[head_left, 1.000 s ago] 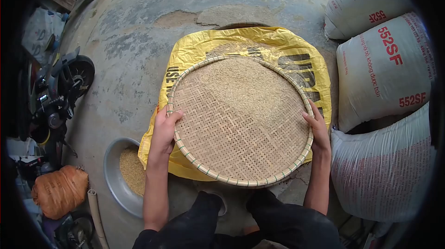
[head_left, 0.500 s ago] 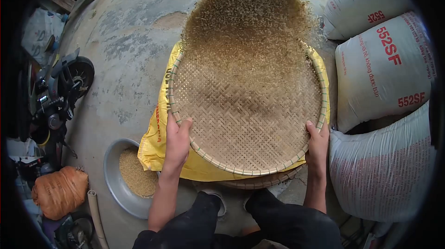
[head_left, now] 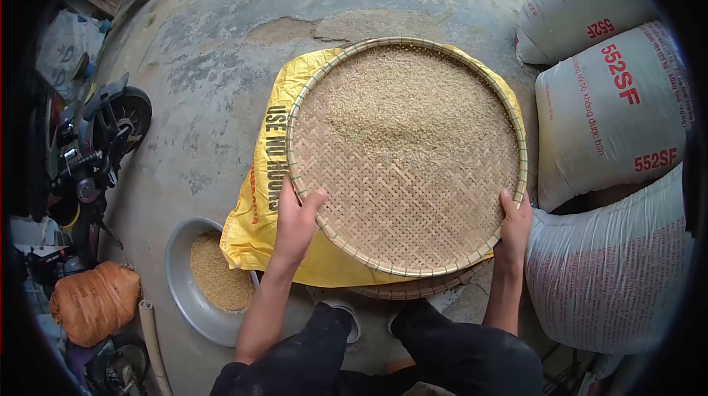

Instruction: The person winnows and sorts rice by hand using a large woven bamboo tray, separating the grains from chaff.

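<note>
A round woven bamboo winnowing tray (head_left: 398,226) is held level-looking in front of me, its rim bound with green ties. My left hand (head_left: 296,223) grips the rim at the lower left, thumb over the edge. At the lower right, my right hand (head_left: 514,225) clasps the rim the same way. Pale unhusked-looking grain (head_left: 420,105) lies heaped over the far half of the tray. Beneath the tray spreads a yellow sack (head_left: 254,230) with dark lettering. Part of another woven tray (head_left: 420,290) shows under the sack.
A metal basin (head_left: 177,278) with grain stands at lower left. Full white sacks (head_left: 575,138) line the right side. A motorbike (head_left: 96,153), an orange bundle (head_left: 96,304) and a pole (head_left: 153,344) are at the left. Concrete floor (head_left: 199,94) stretches ahead.
The grain that was in the air above the tray's far edge has landed on the tray. The tray has shifted slightly right, and more of its far rim shows.
</note>
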`<state>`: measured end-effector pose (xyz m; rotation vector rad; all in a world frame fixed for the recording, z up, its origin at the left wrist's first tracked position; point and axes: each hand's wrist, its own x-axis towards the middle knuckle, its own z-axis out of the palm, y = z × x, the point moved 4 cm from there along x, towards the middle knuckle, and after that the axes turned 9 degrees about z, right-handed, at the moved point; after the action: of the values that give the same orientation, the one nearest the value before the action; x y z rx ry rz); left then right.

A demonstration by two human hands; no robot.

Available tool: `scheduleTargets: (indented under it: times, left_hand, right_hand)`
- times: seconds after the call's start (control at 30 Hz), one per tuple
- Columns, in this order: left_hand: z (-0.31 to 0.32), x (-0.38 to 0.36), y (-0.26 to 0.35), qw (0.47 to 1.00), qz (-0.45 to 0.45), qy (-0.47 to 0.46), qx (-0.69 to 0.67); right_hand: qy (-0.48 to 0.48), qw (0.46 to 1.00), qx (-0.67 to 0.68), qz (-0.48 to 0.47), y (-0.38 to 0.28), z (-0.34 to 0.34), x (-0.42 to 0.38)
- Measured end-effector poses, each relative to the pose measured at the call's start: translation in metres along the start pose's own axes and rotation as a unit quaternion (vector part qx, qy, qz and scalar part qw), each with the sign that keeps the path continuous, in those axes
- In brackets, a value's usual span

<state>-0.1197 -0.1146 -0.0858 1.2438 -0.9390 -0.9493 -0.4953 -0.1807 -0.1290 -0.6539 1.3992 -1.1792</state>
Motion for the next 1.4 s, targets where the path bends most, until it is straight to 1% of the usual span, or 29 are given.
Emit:
scheduleTargets:
  times: [0.03, 0.07, 0.13, 0.17, 0.2, 0.27, 0.33, 0.37, 0.43, 0.5, 0.53, 0.6, 0.63, 0.7, 0.73, 0.77, 0.8, 0.83, 0.9, 0.93, 1.0, 1.03, 1.1, 1.13, 1.17, 1.23, 1.3, 1.37, 1.4]
  left_hand:
    - [0.004, -0.003, 0.007, 0.998, 0.019, -0.039, 0.043]
    - [0.005, -0.005, 0.016, 0.998, 0.018, -0.041, 0.043]
    - [0.005, -0.006, 0.026, 0.990, -0.092, -0.066, -0.080]
    - [-0.001, -0.002, 0.024, 0.990, -0.089, -0.068, -0.081]
    - [-0.010, 0.003, 0.020, 0.994, -0.074, -0.041, -0.065]
    - [-0.019, 0.009, 0.021, 0.997, -0.056, 0.003, -0.047]
    - [-0.020, 0.009, 0.028, 0.995, -0.061, 0.001, -0.073]
    - [-0.020, 0.010, 0.029, 0.993, -0.068, -0.007, -0.098]
    - [-0.025, 0.010, 0.022, 0.994, -0.075, 0.002, -0.078]
    - [-0.033, 0.010, 0.013, 0.995, -0.083, 0.018, -0.056]
    - [-0.036, 0.011, 0.007, 0.990, -0.096, 0.026, -0.095]
    - [-0.035, 0.011, 0.009, 0.980, -0.114, 0.047, -0.158]
    - [-0.036, 0.010, 0.007, 0.979, -0.115, 0.047, -0.159]
    - [-0.042, 0.010, 0.004, 0.987, -0.124, 0.065, -0.074]
    - [-0.043, 0.011, 0.005, 0.988, -0.124, 0.064, -0.073]
    - [-0.046, 0.010, 0.005, 0.981, -0.153, 0.068, -0.096]
    - [-0.047, 0.010, 0.004, 0.973, -0.183, 0.072, -0.119]
    - [-0.048, 0.011, 0.002, 0.973, -0.183, 0.071, -0.119]
    - [-0.051, 0.013, -0.012, 0.976, -0.206, 0.053, -0.046]
    - [-0.055, 0.011, -0.024, 0.976, -0.208, 0.054, -0.045]
    - [-0.063, 0.009, -0.047, 0.980, -0.180, 0.080, -0.015]
    - [-0.063, 0.004, -0.055, 0.980, -0.181, 0.079, -0.016]
    - [-0.060, -0.007, -0.061, 0.982, -0.120, 0.126, 0.073]
    - [-0.055, -0.013, -0.057, 0.983, -0.114, 0.126, 0.070]
    - [-0.051, -0.018, -0.052, 0.983, -0.115, 0.126, 0.070]
    - [-0.044, -0.026, -0.045, 0.987, -0.107, 0.116, 0.036]
    - [-0.046, -0.022, -0.045, 0.986, -0.126, 0.105, 0.007]
    - [-0.048, -0.014, -0.045, 0.985, -0.145, 0.094, -0.021]
    - [-0.047, -0.007, -0.046, 0.982, -0.173, 0.070, -0.030]
  right_hand:
    - [0.009, 1.000, -0.005, 0.000, -0.005, -0.007, 0.005]
    - [0.010, 1.000, 0.016, -0.003, -0.012, -0.008, 0.011]
    - [-0.006, 0.999, 0.050, -0.013, -0.028, -0.001, 0.010]
    - [-0.025, 0.996, 0.082, -0.022, -0.033, 0.002, 0.010]
    - [-0.029, 0.998, 0.056, -0.023, -0.036, -0.002, 0.012]
    - [-0.025, 0.998, 0.055, -0.014, -0.032, -0.014, 0.021]
    - [-0.019, 0.998, 0.054, 0.004, -0.015, -0.014, 0.026]
    - [-0.011, 0.997, 0.073, -0.011, -0.007, -0.003, 0.021]
    - [-0.006, 0.995, 0.093, -0.030, -0.005, 0.002, 0.019]
    - [-0.085, 0.992, 0.047, 0.075, 0.005, 0.001, 0.019]
    - [-0.097, 0.989, 0.030, 0.111, 0.012, 0.000, 0.021]
    - [-0.100, 0.988, 0.014, 0.121, 0.030, 0.005, 0.021]
    - [-0.103, 0.986, -0.002, 0.131, 0.036, 0.010, 0.019]
    - [-0.117, 0.983, -0.010, 0.138, 0.039, 0.012, 0.018]
    - [-0.144, 0.980, -0.031, 0.131, 0.041, 0.013, 0.017]
    - [-0.171, 0.976, -0.052, 0.125, 0.042, 0.015, 0.016]
    - [-0.169, 0.974, -0.066, 0.134, 0.044, 0.012, 0.018]
    - [-0.167, 0.975, -0.066, 0.134, 0.048, 0.011, 0.018]
    - [-0.149, 0.977, -0.056, 0.144, 0.053, 0.009, 0.018]
    - [-0.149, 0.976, -0.056, 0.145, 0.055, 0.010, 0.014]
    - [-0.077, 0.980, 0.032, 0.179, 0.056, 0.013, 0.000]
    - [-0.075, 0.981, 0.032, 0.179, 0.058, 0.019, -0.011]
    - [0.071, 0.985, 0.083, 0.132, 0.065, 0.015, -0.035]
    - [0.089, 0.985, 0.058, 0.136, 0.071, 0.011, -0.044]
    - [0.089, 0.985, 0.057, 0.136, 0.077, 0.006, -0.047]
    - [0.048, 0.995, -0.004, 0.090, 0.080, -0.004, -0.043]
    - [0.042, 0.993, 0.027, 0.104, 0.074, -0.011, -0.039]
    - [-0.024, 0.990, 0.027, 0.138, 0.060, -0.014, -0.032]
    - [-0.048, 0.989, -0.016, 0.137, 0.059, -0.020, -0.024]
